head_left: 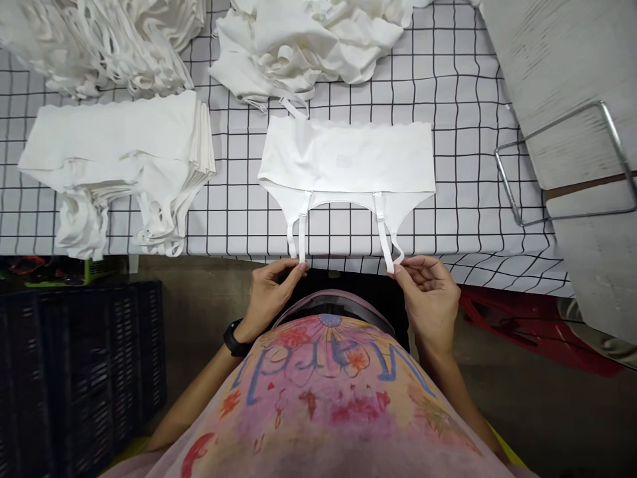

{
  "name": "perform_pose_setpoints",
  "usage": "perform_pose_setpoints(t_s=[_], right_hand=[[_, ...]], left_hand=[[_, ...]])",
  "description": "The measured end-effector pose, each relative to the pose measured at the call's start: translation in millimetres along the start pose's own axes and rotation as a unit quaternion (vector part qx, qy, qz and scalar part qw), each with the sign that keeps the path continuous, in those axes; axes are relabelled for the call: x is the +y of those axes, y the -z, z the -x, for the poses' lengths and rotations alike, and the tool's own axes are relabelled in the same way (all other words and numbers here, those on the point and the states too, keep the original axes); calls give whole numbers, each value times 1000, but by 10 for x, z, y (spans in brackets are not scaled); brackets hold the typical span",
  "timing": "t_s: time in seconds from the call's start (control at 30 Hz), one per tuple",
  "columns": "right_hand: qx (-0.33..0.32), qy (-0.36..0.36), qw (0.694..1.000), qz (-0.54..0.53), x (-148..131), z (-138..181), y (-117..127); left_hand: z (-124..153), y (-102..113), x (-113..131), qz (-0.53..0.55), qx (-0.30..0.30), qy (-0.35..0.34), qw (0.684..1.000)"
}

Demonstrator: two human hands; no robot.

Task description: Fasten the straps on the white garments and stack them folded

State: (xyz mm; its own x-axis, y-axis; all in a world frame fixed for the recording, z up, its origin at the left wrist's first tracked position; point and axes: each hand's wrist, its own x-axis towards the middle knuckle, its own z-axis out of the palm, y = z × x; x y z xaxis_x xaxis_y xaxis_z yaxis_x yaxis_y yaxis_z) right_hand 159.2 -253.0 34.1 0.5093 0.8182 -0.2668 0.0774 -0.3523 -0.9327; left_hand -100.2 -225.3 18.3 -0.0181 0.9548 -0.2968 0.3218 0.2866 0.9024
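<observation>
A white garment (347,158) lies flat on the checked tablecloth (462,99), its two shoulder straps hanging towards me over the table's near edge. My left hand (271,292) pinches the end of the left strap (300,232). My right hand (430,295) pinches the end of the right strap (385,232). Both hands sit just below the table edge, in front of my pink printed shirt. A black watch is on my left wrist.
A neat stack of folded white garments (119,153) lies at the left. Loose white garments (308,40) are heaped at the back, more straps at far left. A wire frame (557,166) and grey boards sit right. A dark crate (79,372) stands below left.
</observation>
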Motion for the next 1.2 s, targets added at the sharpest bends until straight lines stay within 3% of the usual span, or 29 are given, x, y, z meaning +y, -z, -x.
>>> perform_pose_setpoints(t_s=[0.27,0.53,0.97,1.2], right_hand=[[80,199,962,169,-69,22,1],[139,178,967,121,-30,-52,-81],[91,185,968,143,-72,-55,-53],[115,285,915,261,-74,-88,-33]], left_hand=[[5,1,-9,-32,3,-28,999],[5,3,-28,-50,2,-43,998],[-15,4,-2,-76,9,-53,996],[-16,0,48,-94,36,-56,993]])
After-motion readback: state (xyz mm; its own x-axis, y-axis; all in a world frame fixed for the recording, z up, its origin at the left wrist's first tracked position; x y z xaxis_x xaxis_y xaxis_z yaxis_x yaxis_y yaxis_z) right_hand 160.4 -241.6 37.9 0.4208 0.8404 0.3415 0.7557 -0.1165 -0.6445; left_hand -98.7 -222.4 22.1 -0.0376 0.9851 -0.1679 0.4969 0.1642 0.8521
